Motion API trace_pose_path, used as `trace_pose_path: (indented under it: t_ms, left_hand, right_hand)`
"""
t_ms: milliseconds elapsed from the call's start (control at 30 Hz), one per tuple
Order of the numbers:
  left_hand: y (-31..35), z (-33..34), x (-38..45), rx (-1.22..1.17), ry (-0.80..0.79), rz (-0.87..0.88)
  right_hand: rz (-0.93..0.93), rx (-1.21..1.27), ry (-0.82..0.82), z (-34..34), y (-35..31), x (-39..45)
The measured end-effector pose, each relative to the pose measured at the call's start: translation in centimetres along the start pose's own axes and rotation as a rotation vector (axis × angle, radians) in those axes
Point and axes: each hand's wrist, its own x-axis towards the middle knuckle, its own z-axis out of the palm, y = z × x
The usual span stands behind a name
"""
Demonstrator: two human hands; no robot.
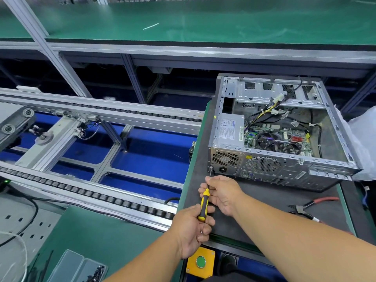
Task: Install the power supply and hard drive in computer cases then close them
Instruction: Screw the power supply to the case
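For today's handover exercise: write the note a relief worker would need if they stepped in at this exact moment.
Left hand grips the screwdriver handle; right hand pinches its shaft, tip at a screw on the case's rear lower-left corner.
Computer case lies open on the mat, power supply seated inside.
Pliers lie to the right.
Left: finish the screws, fit the hard drive (not visible), close the case.
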Motion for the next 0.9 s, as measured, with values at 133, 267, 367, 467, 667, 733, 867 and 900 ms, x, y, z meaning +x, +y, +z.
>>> trace_pose_path:
  t_ms: [133, 267, 367, 467, 667, 733, 867, 900]
  left_hand:
    - [-0.11, 0.04, 0.05, 0.015, 0.012, 0.016]
    - [-0.18, 0.17, 0.07, 0.064, 0.04, 0.038]
    - [-0.11, 0.24, 0.0, 0.075, 0.041, 0.048]
    - [-0.08, 0.24, -0.03, 0.062, 0.023, 0.036]
    - [-0.3, 0.27, 0.18, 0.044, 0.022, 0.044]
    - [-0.39, 0.26, 0.26, 0.066, 0.033, 0.059]
    - [-0.67, 0.23, 0.63, 0.145, 0.107, 0.116]
    - [-0.75, 0.27, 0.69, 0.191, 0.131, 0.143]
  right_hand:
    - [-0.003, -0.002, 0.01, 0.01, 0.08, 0.11]
    - [0.005, -0.014, 0.006, -0.03, 0.17, 0.31]
    - [0.008, -0.017, -0.006, -0.05, 0.16, 0.3]
    - [0.011, -0.023, -0.012, -0.08, 0.09, 0.21]
    - [0.015, -0.02, -0.019, -0.18, -0.01, -0.07]
    - [0.02, -0.02, -0.031, -0.23, -0.1, -0.14]
    - [0.033, -0.027, -0.062, -0.4, -0.3, -0.29]
    - [0.034, -0.032, -0.065, -0.4, -0.32, -0.32]
